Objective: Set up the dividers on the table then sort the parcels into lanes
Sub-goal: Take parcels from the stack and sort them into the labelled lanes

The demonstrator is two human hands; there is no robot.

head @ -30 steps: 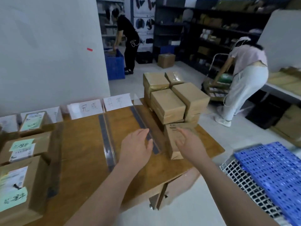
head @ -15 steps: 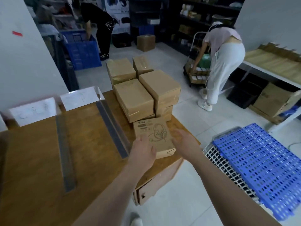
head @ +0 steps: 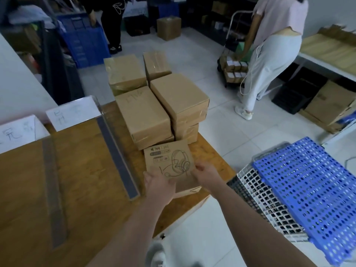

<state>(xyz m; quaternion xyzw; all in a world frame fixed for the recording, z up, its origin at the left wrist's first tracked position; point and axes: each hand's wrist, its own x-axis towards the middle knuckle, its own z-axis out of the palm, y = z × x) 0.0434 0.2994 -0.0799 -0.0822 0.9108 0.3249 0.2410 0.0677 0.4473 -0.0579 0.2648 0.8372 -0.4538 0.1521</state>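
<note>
Both left hand (head: 159,186) and right hand (head: 207,175), earlier only reaching, now hold the headphone box (head: 169,160) with curled fingers (head: 199,169), stacked parcels (head: 154,116) just behind.

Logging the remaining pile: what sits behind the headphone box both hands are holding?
Behind the headphone box stand stacked brown taped parcels, at least five showing, on the table. Lower boxes are mostly covered, so the full count cannot be told.

head-worn view, angled forward and down, close over table (head: 81,170)
</note>
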